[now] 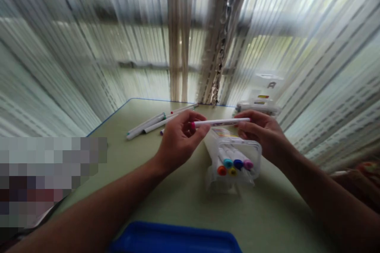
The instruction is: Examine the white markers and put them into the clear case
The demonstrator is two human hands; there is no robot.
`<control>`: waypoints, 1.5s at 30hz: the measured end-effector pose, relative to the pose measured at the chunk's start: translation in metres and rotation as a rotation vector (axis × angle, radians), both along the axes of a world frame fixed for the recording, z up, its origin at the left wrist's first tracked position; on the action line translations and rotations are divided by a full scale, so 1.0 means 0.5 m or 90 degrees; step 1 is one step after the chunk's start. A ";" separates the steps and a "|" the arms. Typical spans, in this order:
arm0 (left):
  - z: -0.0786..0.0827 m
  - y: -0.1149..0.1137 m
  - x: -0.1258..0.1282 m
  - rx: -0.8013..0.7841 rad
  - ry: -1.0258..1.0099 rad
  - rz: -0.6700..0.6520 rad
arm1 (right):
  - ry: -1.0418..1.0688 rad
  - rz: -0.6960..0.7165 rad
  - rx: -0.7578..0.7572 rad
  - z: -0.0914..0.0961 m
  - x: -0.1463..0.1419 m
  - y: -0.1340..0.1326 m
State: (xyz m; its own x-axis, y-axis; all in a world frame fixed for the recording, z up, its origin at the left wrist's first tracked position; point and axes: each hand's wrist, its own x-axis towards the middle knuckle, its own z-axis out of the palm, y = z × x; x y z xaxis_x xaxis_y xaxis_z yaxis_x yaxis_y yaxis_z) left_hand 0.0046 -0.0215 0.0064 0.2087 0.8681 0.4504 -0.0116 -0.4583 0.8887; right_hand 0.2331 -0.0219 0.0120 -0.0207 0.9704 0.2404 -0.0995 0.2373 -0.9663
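A white marker with pink ends (221, 122) is held level between my two hands, above a clear plastic case. My left hand (181, 136) is closed round its left end, by the pink cap. At the other end, the fingers of my right hand (263, 128) pinch the tip. Below them, the clear case (212, 180) lies with its open end towards me. Several white markers are inside, showing an orange end (221, 170), a light blue end (228, 163), a dark blue end (238, 164) and others. Left of the case, loose white markers (147, 123) lie on the table.
A blue tray (178, 232) sits at the near edge of the green table (118, 189). Another clear container (258, 106) stands at the back right. Pale sheer curtains (133, 39) hang behind the table. A pixelated area covers the lower left.
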 end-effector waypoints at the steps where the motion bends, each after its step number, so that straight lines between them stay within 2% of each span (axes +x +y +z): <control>1: -0.002 0.000 -0.001 0.011 -0.002 -0.007 | -0.014 -0.003 -0.009 -0.001 -0.001 -0.001; 9: 0.006 -0.017 -0.004 0.125 0.019 0.028 | -0.070 -0.059 -0.058 -0.019 0.004 0.002; 16: 0.011 -0.020 -0.005 0.146 0.022 0.031 | -0.053 -0.048 -0.077 0.002 -0.009 -0.008; 23: 0.012 -0.021 -0.005 0.156 0.024 0.044 | -0.058 -0.036 -0.080 0.004 -0.007 -0.009; 36: 0.011 -0.015 -0.010 0.159 0.073 0.084 | -0.024 0.019 -0.021 0.002 -0.006 -0.002; 39: 0.008 -0.006 -0.013 0.152 0.106 0.098 | -0.002 0.024 -0.005 0.001 -0.003 0.000; 45: -0.007 0.024 -0.020 0.093 0.196 0.070 | 0.023 0.020 0.074 0.000 0.004 0.002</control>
